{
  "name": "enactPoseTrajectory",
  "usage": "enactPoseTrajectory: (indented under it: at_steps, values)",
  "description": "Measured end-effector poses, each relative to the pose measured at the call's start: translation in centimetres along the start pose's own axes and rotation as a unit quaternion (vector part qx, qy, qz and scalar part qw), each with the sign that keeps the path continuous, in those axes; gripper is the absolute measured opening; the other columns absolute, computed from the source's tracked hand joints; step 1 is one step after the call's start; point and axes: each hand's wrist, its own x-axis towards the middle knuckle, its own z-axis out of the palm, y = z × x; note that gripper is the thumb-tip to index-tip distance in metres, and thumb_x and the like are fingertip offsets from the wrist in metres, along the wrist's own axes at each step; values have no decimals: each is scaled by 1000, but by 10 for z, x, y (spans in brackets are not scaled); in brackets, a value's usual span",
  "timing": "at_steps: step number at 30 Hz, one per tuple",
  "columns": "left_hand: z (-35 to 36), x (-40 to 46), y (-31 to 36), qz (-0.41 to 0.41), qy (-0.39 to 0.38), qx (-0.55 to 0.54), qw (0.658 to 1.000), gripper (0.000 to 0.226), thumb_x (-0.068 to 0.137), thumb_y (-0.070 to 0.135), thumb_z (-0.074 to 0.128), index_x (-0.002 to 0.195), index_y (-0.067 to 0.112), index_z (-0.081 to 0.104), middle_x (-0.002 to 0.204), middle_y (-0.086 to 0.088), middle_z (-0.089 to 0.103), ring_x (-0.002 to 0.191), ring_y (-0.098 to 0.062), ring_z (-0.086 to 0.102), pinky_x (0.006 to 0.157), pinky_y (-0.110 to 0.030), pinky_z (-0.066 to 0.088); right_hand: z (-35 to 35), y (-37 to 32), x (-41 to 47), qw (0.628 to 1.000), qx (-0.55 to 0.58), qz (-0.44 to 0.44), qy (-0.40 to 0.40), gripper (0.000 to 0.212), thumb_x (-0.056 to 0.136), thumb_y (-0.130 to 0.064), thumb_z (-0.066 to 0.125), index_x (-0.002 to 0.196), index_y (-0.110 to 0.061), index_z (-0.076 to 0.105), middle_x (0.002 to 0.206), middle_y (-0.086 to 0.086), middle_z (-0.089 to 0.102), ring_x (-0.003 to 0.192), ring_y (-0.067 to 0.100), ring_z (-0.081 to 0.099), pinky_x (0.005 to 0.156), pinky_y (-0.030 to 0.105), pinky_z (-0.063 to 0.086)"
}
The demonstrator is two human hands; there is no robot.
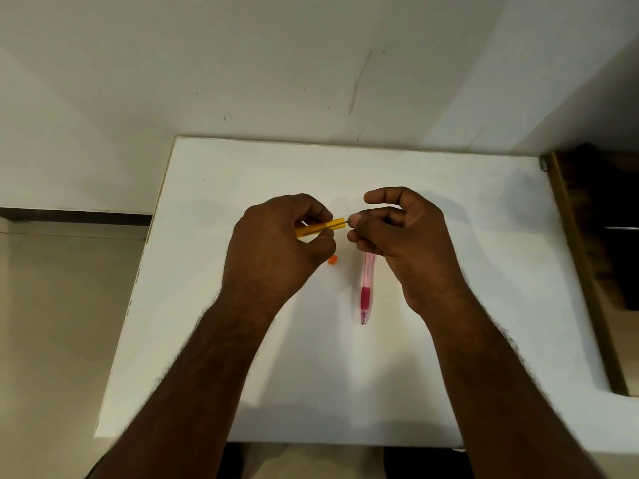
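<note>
The yellow tube (333,225) is up off the surface, lying almost level between both hands over the middle of the white table (242,340). The left hand (276,247) grips it, thumb and curled fingers clamped round its left half. A thin dark stick (342,222) pokes out of the tube's right end, and the right hand (404,236) pinches the tip between thumb and a fingertip, index finger arched above. Just below the left thumb sits a small orange cap (332,260). The pink pen (366,288) lies on the table under the right hand, tip toward the person.
</note>
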Motion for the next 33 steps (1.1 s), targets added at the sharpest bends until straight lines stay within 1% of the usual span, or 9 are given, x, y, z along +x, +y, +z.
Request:
enactPoseTrajectory:
  at_steps: [7, 11, 16, 20, 25, 29, 33]
  values:
    - [1, 2, -3, -8, 7, -8, 1000, 12, 79, 25, 76, 91, 27, 75, 87, 13, 73, 81, -8, 65, 77, -21, 49, 0, 0, 0, 1000, 3, -3, -1, 29, 87, -11, 79, 113, -14, 66, 89, 7, 81, 77, 21, 79, 74, 31, 64]
    - [1, 2, -4, -13, 13, -21, 1000, 13, 79, 26, 77, 91, 27, 75, 87, 14, 73, 81, -7, 66, 76, -19, 49, -2, 0, 0, 1000, 14, -3, -4, 24, 90, -10, 75, 113, -16, 67, 91, 4, 82, 77, 19, 79, 73, 28, 64]
    - [1, 2, -4, -19, 14, -35, 999, 13, 79, 26, 77, 92, 26, 75, 88, 13, 73, 83, -8, 66, 78, -20, 51, -2, 0, 0, 999, 32, 8, 6, 23, 90, -13, 75, 112, -15, 69, 88, 3, 82, 76, 19, 79, 69, 24, 62]
    - [2, 2, -4, -16, 12, -37, 999, 13, 79, 25, 77, 92, 26, 75, 88, 13, 73, 82, -9, 66, 78, -21, 51, 2, 0, 1, 1000, 17, 20, 5, 31, 86, -19, 80, 114, -15, 69, 90, 6, 80, 76, 18, 79, 69, 25, 63]
    - [3, 3, -6, -13, 11, -36, 999, 13, 79, 25, 77, 92, 26, 75, 87, 13, 73, 82, -9, 66, 79, -25, 53, 4, 1, 2, 1000, 16, 23, 2, 29, 86, -15, 80, 113, -15, 69, 90, 9, 80, 76, 19, 79, 73, 28, 64]
    - [4, 3, -6, -13, 16, -40, 999, 13, 78, 25, 77, 91, 28, 74, 86, 15, 72, 82, -7, 66, 78, -23, 53, 4, 0, 1, 999, 24, 25, 7, 30, 87, -15, 79, 115, -13, 69, 92, 10, 80, 78, 21, 79, 75, 31, 65]
    - [4, 3, -6, -12, 12, -38, 999, 14, 78, 26, 77, 91, 30, 74, 86, 16, 72, 82, -5, 66, 79, -22, 53, 4, -1, 1, 999, 22, 24, 7, 29, 87, -13, 79, 114, -13, 68, 92, 10, 80, 77, 21, 79, 74, 30, 64]
